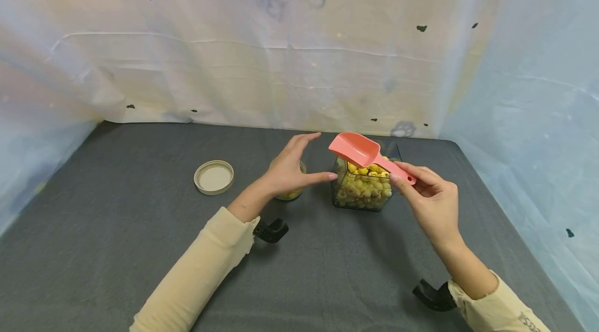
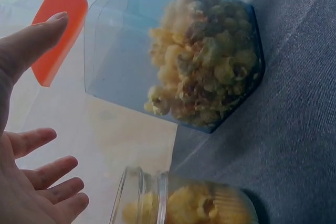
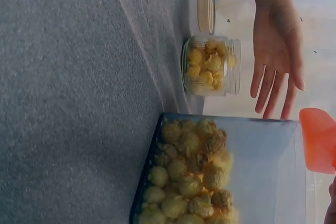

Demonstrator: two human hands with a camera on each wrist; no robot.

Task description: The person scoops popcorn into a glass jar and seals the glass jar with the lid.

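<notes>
My right hand [image 1: 428, 199] pinches the handle of a pink scoop [image 1: 356, 149] between thumb and fingers, over a clear square container [image 1: 362, 199]. Popcorn [image 3: 189, 177] fills the container's lower part. The scoop's bowl looks bare inside in the head view. My left hand [image 1: 292, 165] is held in the air with fingers spread and thumb stretched toward the container, gripping nothing. Behind and below it, partly hidden in the head view, stands an open glass jar [image 3: 210, 66] with yellow popcorn in it.
A round jar lid [image 1: 213, 177] lies on the dark grey table [image 1: 117, 228], left of the jar. Pale patterned sheeting [image 1: 262, 82] rises behind the table and along both sides. Each wrist carries a black camera mount [image 1: 271, 230].
</notes>
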